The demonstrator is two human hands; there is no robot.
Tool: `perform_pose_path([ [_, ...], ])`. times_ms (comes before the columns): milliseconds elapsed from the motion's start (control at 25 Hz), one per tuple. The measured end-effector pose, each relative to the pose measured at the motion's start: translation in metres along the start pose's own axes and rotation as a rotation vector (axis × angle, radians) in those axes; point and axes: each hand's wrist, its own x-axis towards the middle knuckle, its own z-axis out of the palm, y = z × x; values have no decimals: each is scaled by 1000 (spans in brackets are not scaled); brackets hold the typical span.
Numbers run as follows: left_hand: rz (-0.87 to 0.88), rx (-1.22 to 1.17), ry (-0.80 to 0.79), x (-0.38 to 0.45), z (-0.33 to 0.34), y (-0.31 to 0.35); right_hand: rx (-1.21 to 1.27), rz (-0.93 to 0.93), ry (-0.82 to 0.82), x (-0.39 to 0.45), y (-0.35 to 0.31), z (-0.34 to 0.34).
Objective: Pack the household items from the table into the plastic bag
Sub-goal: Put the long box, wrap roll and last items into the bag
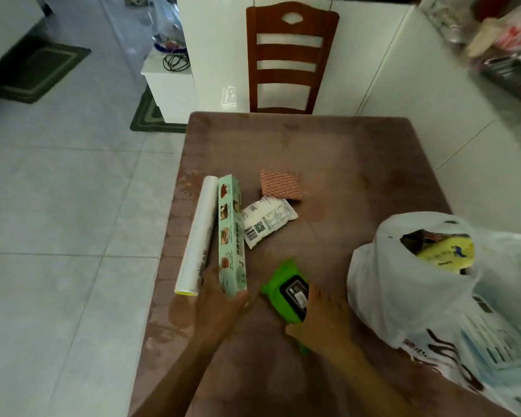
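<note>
Nearest us, our right hand [319,320] lies flat over the green soft wipes pack with a black flip lid [286,293], fingers spread, not yet closed on it. Our left hand [220,299] clasps the near end of the long pale-green cardboard box [230,233], whose long axis runs away from us. Beside our right hand stands the white plastic bag [403,281], mouth open, so the right hand is nearer to it.
</note>
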Motion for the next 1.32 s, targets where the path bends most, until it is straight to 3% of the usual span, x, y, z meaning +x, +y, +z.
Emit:
perform_pose_path([
  [80,-158,-198,-140,-43,7,-24,138,47,-136,-42,20,24],
  [160,-229,-376,-190,-77,15,-36,525,81,-274,-74,38,31],
  [240,-218,-448,-176,-101,22,-34,885,101,-313,-101,52,14],
  [480,65,-565,-125,-153,32,50,1486,-151,-112,-168,114,-96],
  [600,170,-590,-102,-176,45,97,1680,-242,80,-185,166,-148],
  [720,229,-625,-56,-205,67,131,1548,-278,161,-167,221,-182],
  [840,278,-652,-37,-228,86,149,1252,-156,214,-119,255,-181],
  [960,329,-647,-44,-246,99,163,870,-82,378,-86,277,-166],
  [1080,357,-607,-55,-256,104,177,617,40,371,-72,287,-159],
  [1200,403,-528,-83,-260,106,189,855,-16,295,-86,283,-169],
  [1320,490,-430,-204,-265,108,208,1261,-302,130,-132,279,-206],
])
